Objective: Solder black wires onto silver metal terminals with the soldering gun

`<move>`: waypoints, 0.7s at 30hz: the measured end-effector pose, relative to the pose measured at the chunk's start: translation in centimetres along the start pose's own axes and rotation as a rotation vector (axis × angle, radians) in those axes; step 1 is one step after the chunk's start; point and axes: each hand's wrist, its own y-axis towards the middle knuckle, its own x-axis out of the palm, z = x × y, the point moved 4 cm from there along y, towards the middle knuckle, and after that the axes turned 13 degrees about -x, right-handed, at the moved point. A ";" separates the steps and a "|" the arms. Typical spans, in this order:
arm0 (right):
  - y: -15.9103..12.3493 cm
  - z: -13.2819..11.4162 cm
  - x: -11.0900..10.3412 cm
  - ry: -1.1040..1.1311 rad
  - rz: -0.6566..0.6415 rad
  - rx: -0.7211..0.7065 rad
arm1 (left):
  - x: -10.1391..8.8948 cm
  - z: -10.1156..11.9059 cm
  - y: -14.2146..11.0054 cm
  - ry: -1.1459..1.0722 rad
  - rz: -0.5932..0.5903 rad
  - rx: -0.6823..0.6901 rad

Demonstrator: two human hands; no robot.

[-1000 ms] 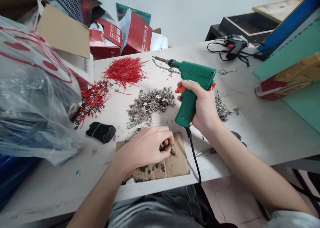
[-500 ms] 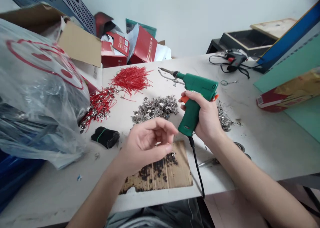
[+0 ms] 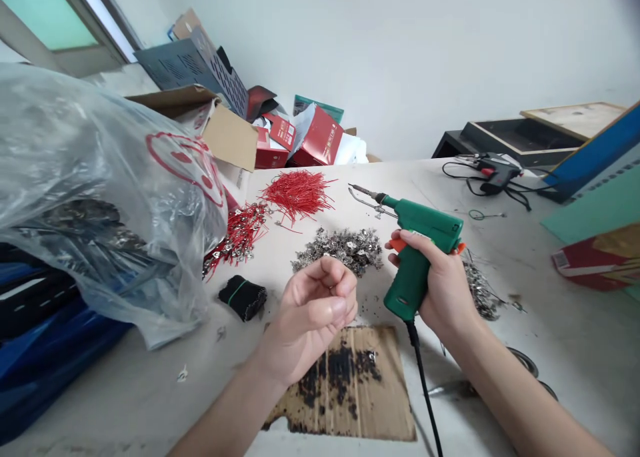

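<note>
My right hand [image 3: 445, 277] is wrapped round the handle of a green soldering gun [image 3: 411, 270], a finger by its orange trigger. The gun's metal tip [image 3: 363, 190] points up and left, clear of the table. My left hand [image 3: 315, 310] is curled, thumb against the bent fingers; anything between them is too small or hidden to name. Beneath it lies a scorched piece of cardboard [image 3: 370, 403] with a small metal part [image 3: 372, 357] on it. Just beyond the left hand is a heap of small metal terminals [image 3: 345, 247].
Red wires [image 3: 299, 193] lie behind the heap, with red wires bearing metal ends [image 3: 243, 233] beside them. A banded black wire bundle [image 3: 243, 297] sits left, near a plastic bag [image 3: 165, 257]. Scissors [image 3: 465, 387] and a black glue gun [image 3: 495, 173] are at right.
The view has tilted up and turned left, so things sit lower and further right. My left fingers have curled in closer to the thumb. The right hand keeps its hold on the soldering gun.
</note>
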 end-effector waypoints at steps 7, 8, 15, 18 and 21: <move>-0.1 -0.1 -0.1 -0.006 0.009 0.008 | 0.3 -0.1 0.0 -0.291 -0.080 -0.033; -0.1 -0.1 0.0 -0.005 0.009 0.008 | 0.3 -0.2 0.0 -0.337 -0.098 -0.039; -0.1 0.0 0.0 -0.002 0.011 0.011 | 0.1 -0.2 -0.1 -0.535 -0.141 -0.043; -0.1 0.1 0.0 0.001 0.004 0.017 | 0.2 -0.2 -0.2 -0.554 -0.139 -0.052; -0.1 0.1 0.0 0.006 -0.005 0.018 | 0.4 -0.1 -0.2 -0.557 -0.144 -0.057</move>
